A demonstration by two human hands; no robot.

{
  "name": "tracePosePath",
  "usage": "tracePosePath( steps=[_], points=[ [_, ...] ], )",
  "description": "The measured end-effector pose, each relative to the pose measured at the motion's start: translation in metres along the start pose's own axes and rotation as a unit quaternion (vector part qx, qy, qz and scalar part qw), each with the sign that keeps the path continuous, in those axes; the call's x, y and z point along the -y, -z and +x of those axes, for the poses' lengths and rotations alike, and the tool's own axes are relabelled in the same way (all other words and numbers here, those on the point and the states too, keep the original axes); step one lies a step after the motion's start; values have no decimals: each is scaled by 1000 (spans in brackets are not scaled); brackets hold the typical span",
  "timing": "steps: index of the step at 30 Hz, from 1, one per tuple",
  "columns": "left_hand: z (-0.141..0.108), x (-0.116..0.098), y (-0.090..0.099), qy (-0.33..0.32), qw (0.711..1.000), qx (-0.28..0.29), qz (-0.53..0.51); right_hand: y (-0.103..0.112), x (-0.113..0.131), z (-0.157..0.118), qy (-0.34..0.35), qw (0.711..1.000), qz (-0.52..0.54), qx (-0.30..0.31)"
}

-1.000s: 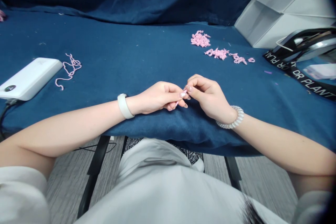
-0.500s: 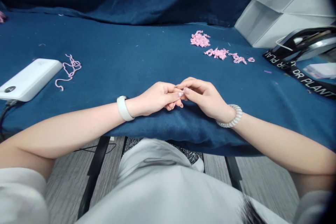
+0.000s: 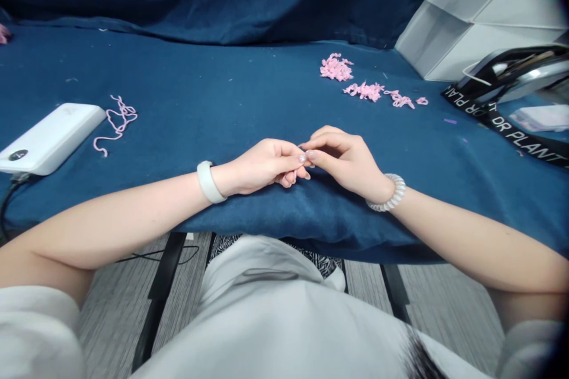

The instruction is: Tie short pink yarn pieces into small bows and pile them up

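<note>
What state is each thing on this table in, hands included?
Left hand: fingers closed, thumb on top.
Right hand: fingers bent, tips at the left hand's; grip unclear.
White power bank: lying flat, cable plugged in.
Long pink yarn: loosely tangled.
Short pink pieces: heaped.
Lettered strap: bent.
Blue cloth: spread, rumpled in front.

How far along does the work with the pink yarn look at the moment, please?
Partly done, it seems: a pile of pink loops and smaller pink clusters lie on the blue cloth. In hand, a bit of pink yarn shows at the left hand, the right hand meeting its fingertips. A loose pink strand looks unworked; the total left cannot be told.
</note>
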State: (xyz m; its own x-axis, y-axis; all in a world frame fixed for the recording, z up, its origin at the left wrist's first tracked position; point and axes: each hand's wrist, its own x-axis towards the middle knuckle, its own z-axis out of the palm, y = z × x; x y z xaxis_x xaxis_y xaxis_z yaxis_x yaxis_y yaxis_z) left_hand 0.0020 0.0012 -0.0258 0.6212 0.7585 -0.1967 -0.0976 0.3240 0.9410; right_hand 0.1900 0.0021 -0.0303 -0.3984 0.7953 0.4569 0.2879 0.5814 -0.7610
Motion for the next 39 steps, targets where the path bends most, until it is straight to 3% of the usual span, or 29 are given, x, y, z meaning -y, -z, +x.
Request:
tracePosePath(
  steps=[8,15,20,24,30,33,39],
  points=[
    [-1,-2,0,22,999,7,-25,7,1,2,169,975,-144,-22],
    [-2,-7,5,92,992,64,-60,12,-4,2,237,928,-286,-18],
    [-4,-5,7,124,985,114,-44,12,-3,-1,272,913,-304,-12],
    [-5,-6,4,118,989,81,-39,12,0,-3,284,909,-305,-13],
    [-7,-14,5,35,996,69,37,13,3,-3,287,911,-292,-46],
    [-8,-16,6,40,995,62,60,14,3,-3,282,915,-282,-55],
    [-7,-13,5,-1,991,-20,134,18,3,3,282,917,-265,-97]
  ],
)
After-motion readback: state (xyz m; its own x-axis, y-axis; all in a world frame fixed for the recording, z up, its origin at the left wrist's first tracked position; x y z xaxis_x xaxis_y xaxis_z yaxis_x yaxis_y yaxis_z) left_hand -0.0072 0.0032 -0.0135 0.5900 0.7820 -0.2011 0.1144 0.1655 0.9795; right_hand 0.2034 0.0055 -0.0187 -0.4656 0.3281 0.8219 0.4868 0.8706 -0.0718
